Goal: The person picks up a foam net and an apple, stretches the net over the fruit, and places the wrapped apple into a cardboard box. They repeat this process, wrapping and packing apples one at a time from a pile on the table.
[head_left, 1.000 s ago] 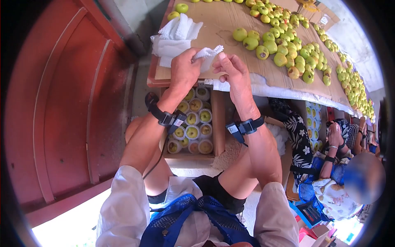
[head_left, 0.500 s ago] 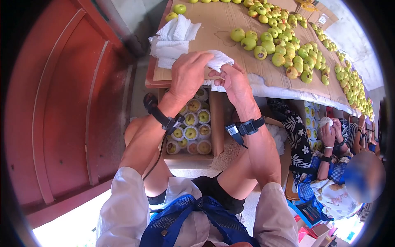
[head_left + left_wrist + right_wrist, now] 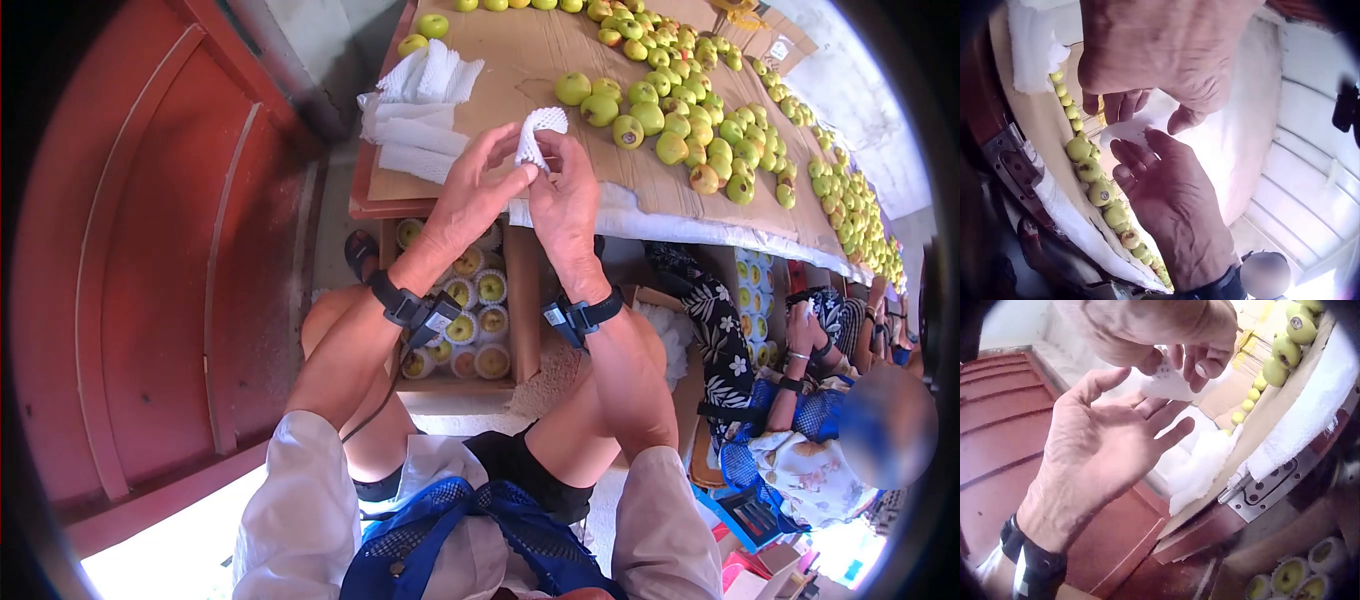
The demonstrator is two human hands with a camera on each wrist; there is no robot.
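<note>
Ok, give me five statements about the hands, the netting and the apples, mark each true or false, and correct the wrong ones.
1. The right hand pinches a white foam net. True.
2. A whole apple sits inside that net. False: no apple shows in it; it is held up between the hands, folded over.
3. More white netting lies on the cardboard-topped table. True.
4. The apples in the box below the table are all bare. False: white foam nets are around most or all of them.
5. The loose apples on the table are mostly deep red. False: they are mostly yellow-green, some with brownish or reddish patches.
</note>
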